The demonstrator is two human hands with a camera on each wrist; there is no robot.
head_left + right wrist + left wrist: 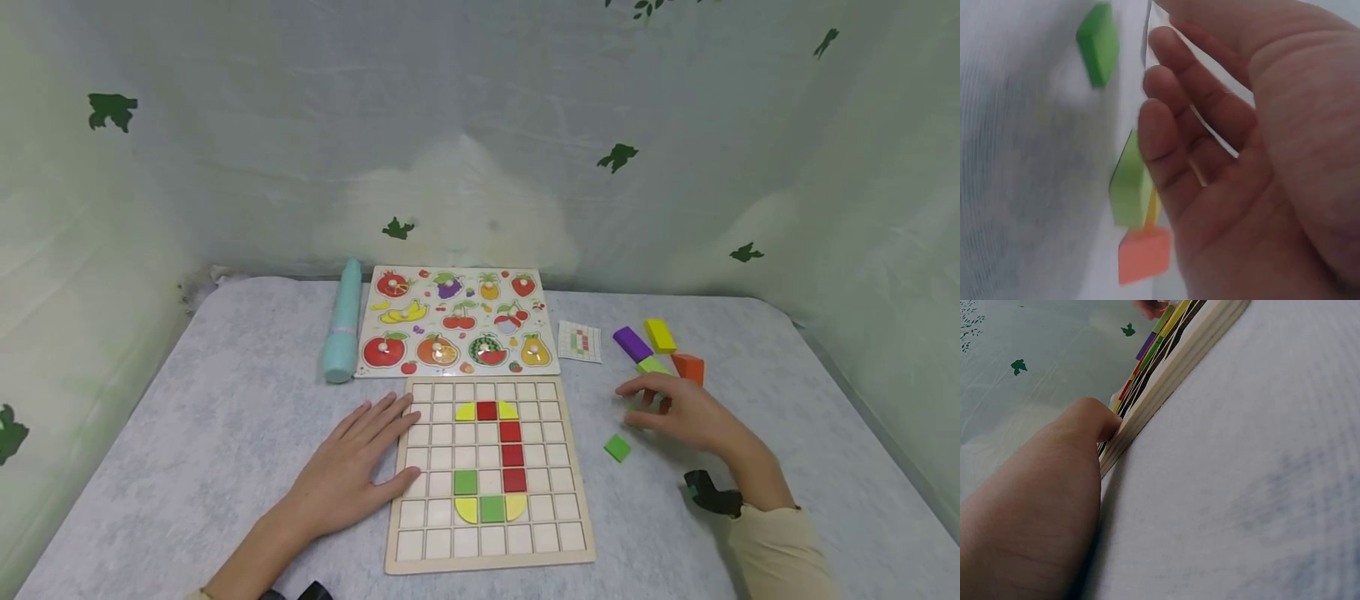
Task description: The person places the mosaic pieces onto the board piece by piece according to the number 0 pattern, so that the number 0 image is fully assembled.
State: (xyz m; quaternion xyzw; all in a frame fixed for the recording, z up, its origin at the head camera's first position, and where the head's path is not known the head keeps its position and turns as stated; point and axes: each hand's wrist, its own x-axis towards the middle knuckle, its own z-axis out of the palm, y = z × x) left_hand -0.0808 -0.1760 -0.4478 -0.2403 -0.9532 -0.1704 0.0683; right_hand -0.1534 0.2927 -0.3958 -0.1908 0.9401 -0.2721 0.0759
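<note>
My left hand [352, 471] lies with fingers spread over the left edge of a wooden grid board [491, 560]. In the left wrist view, its thumb [1094, 419] rests at the board's rim. Red, green and yellow tiles form a hooked shape in the grid, with rounded yellow corners. Right of the board, my right hand [686, 417] pinches a green tile [630, 409] between thumb and forefinger, mostly hidden by them. Its other fingers [1163, 144] are loosely bent. Another green square tile [617, 448] lies on the table just below the fingertips.
Beyond the right hand lie purple [632, 343], yellow [660, 336], light green [654, 365] and orange-red [688, 367] blocks. Behind the board are a fruit puzzle [416, 335], a small pattern card [580, 342] and a folded teal umbrella-like object [345, 325]. A pale curtain surrounds the table.
</note>
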